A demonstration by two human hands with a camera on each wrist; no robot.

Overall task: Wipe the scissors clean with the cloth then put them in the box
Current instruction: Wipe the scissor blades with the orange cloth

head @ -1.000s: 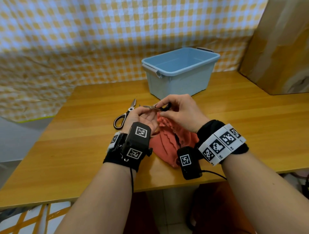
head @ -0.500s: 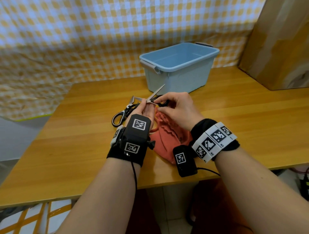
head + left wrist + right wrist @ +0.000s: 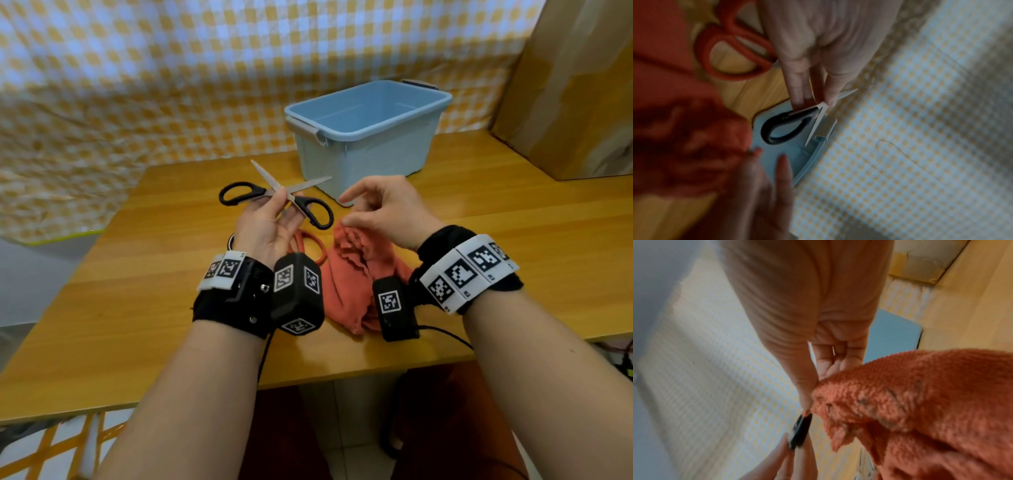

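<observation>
My left hand (image 3: 282, 198) pinches a pair of black-handled scissors (image 3: 303, 205) near the pivot and holds them above the table with the blades spread wide apart. The left wrist view shows one black handle (image 3: 797, 115) and a blade below my fingertips (image 3: 797, 92). My right hand (image 3: 351, 221) is off the scissors and pinches the top of the crumpled orange cloth (image 3: 346, 284), whose stained pile fills the right wrist view (image 3: 920, 402). The light blue box (image 3: 359, 161) stands open just behind both hands.
Orange-handled scissors (image 3: 317, 245) lie on the wooden table (image 3: 137, 291) under my left hand, also seen in the left wrist view (image 3: 704, 53). A cardboard sheet (image 3: 565, 85) leans at the back right. A yellow checked curtain (image 3: 171, 85) hangs behind the table.
The right hand has let go of the scissors' handle and dropped onto the cloth. The blades have swung wide open, and the left hand alone now holds the scissors.
</observation>
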